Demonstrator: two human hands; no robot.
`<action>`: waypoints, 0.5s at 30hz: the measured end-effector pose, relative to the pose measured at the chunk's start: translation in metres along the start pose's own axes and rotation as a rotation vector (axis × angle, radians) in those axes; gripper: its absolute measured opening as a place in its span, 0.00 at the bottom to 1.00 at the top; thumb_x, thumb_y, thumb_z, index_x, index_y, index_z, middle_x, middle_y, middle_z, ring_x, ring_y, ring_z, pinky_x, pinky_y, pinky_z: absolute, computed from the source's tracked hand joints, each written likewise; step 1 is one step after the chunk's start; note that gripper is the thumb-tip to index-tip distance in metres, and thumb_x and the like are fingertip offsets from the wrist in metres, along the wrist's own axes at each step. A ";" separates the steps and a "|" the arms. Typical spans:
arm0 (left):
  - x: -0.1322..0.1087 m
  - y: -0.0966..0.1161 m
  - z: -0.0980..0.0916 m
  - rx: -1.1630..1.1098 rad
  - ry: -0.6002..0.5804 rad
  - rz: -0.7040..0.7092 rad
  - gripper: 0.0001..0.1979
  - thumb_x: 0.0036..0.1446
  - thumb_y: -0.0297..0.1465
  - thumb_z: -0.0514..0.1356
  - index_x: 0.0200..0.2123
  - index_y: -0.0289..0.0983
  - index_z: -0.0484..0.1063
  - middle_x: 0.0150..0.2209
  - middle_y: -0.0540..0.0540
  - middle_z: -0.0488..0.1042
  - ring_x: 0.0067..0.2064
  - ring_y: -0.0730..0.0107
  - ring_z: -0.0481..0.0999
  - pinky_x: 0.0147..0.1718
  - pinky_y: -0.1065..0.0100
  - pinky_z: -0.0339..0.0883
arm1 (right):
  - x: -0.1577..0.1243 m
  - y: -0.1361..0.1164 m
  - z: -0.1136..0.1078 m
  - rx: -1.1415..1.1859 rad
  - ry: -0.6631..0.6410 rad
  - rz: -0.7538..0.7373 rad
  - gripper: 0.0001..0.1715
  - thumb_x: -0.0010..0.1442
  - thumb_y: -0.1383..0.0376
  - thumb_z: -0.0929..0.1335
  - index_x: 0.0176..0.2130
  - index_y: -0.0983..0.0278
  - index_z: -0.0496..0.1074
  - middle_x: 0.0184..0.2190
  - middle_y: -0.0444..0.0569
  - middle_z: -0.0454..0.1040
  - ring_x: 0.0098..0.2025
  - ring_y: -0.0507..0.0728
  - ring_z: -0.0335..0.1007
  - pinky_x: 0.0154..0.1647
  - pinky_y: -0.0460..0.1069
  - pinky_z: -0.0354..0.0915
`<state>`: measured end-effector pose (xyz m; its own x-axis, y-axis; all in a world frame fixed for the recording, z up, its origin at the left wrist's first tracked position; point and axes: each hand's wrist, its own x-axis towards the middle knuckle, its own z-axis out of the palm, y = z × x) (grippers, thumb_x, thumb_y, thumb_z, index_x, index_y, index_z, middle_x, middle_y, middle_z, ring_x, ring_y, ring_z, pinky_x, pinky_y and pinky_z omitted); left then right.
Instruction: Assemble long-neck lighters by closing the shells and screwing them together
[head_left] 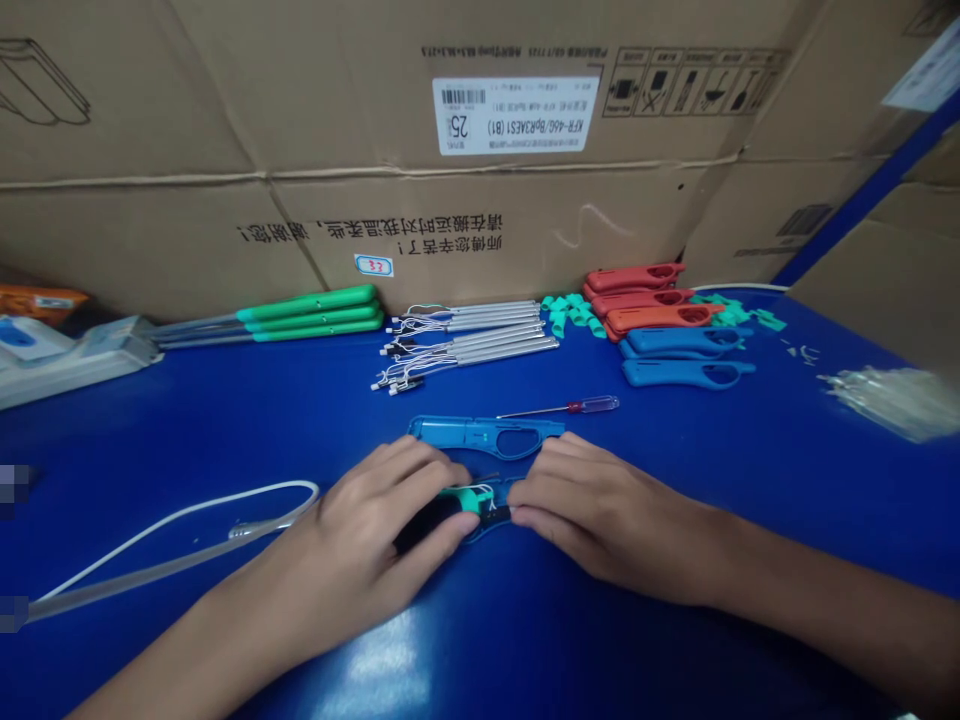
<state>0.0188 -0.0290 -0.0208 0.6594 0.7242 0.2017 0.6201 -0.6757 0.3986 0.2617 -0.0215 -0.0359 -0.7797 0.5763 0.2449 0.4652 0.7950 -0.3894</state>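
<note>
My left hand (397, 510) is closed around a green plastic collar (469, 497), its thumb pressed on it. Thin white wires (486, 494) come out of the collar. My right hand (581, 500) pinches the end of a small black part (495, 515) beside the collar; the fingertips hide the rest of it. Under both hands lies a blue lighter-shaped shell half (480, 533), mostly covered. Just beyond them rests another blue shell half (472, 434), its hollow inside facing up and a finger loop at its right end. A metal-tipped tube (259, 527) sits left of my left wrist.
A screwdriver (592, 405) lies behind the blue shell. Farther back are green-handled rods (322, 312), wired metal tubes (495, 345), green collars (574, 312), and red (637, 278) and blue shells (682, 373). A power strip (82, 360) stands left; clear plastic bags (900, 400) lie right. Cardboard (337, 100) walls the back.
</note>
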 end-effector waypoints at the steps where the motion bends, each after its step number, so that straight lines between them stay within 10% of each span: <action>1: 0.000 0.000 -0.001 -0.008 0.002 0.004 0.08 0.64 0.33 0.55 0.43 0.38 0.71 0.41 0.46 0.74 0.43 0.66 0.74 0.46 0.63 0.70 | 0.000 0.000 0.001 0.001 0.011 -0.002 0.11 0.69 0.66 0.61 0.39 0.66 0.72 0.32 0.47 0.70 0.35 0.54 0.61 0.43 0.51 0.59; 15: 0.000 0.001 0.005 -0.032 0.064 -0.010 0.07 0.62 0.32 0.57 0.42 0.37 0.71 0.41 0.46 0.73 0.43 0.66 0.74 0.47 0.63 0.70 | 0.000 -0.004 -0.004 0.053 -0.036 0.034 0.11 0.67 0.65 0.62 0.44 0.65 0.73 0.34 0.47 0.70 0.38 0.54 0.62 0.50 0.53 0.58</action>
<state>0.0216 -0.0304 -0.0243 0.6246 0.7386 0.2538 0.6119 -0.6648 0.4285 0.2619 -0.0240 -0.0310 -0.7788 0.5951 0.1985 0.4698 0.7629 -0.4441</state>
